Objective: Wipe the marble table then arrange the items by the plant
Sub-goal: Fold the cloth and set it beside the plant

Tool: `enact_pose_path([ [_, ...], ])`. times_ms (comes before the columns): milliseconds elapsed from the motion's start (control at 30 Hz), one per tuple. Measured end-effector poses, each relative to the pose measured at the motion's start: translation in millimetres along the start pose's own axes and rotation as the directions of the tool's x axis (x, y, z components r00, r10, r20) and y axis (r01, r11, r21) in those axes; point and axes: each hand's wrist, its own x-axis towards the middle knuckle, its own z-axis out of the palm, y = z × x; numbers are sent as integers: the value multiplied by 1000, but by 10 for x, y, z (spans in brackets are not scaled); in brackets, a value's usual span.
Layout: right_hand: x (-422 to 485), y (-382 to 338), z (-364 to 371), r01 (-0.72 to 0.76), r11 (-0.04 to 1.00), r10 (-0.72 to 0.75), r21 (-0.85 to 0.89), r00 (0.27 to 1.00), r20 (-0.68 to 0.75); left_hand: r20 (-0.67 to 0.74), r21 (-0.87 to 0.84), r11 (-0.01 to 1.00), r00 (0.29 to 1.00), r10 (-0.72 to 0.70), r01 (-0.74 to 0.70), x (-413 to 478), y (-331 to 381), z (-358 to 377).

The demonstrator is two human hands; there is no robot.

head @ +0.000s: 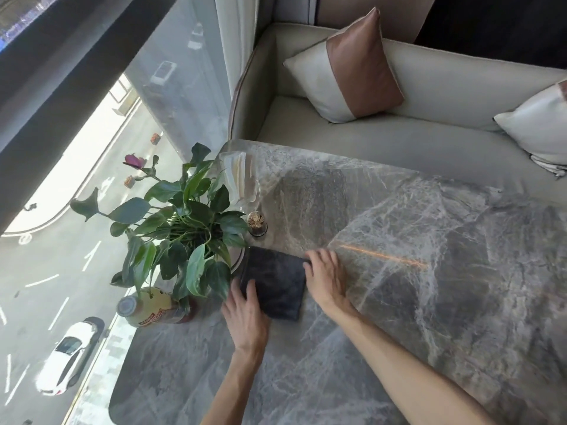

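Observation:
A dark square block [276,283] with a marble-like pattern lies flat on the grey marble table [429,271], right beside the potted plant [181,228]. My left hand [245,320] rests on its near left corner, fingers flat. Along its right edge lies my right hand [326,280], fingers spread and touching the far right corner. Behind the block stands a small round toothpick holder [257,223]. A clear napkin holder [237,179] sits at the table's far left corner. A yellow bottle [147,308] with a red label lies on its side under the leaves.
A large window [76,210] runs along the table's left edge, with a street far below. A beige sofa [399,139] with two cushions [346,72] stands behind the table. The plant's leaves overhang the table's left side.

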Motion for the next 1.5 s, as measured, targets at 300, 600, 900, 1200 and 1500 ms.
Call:
enact_pose_path([
  [300,-390,166,245,143,975,-115,-173,980,161,204,-5,999,978,51,-52,-119,-2,423],
  [600,-384,208,138,91,991,-59,-98,956,289,313,69,997,948,-51,31,-138,176,176],
  [900,-1358,1275,-875,22,975,-59,222,985,160,213,-6,999,977,-34,37,-1137,599,-74],
  [1200,-3017,3019,-2048,-204,905,173,372,978,114,266,-103,988,954,138,-114,-2788,1975,-152],
  [1500,-4148,4307,-2814,-479,770,500,422,863,67,333,-62,909,850,409,-413,-3385,3065,-151],
])
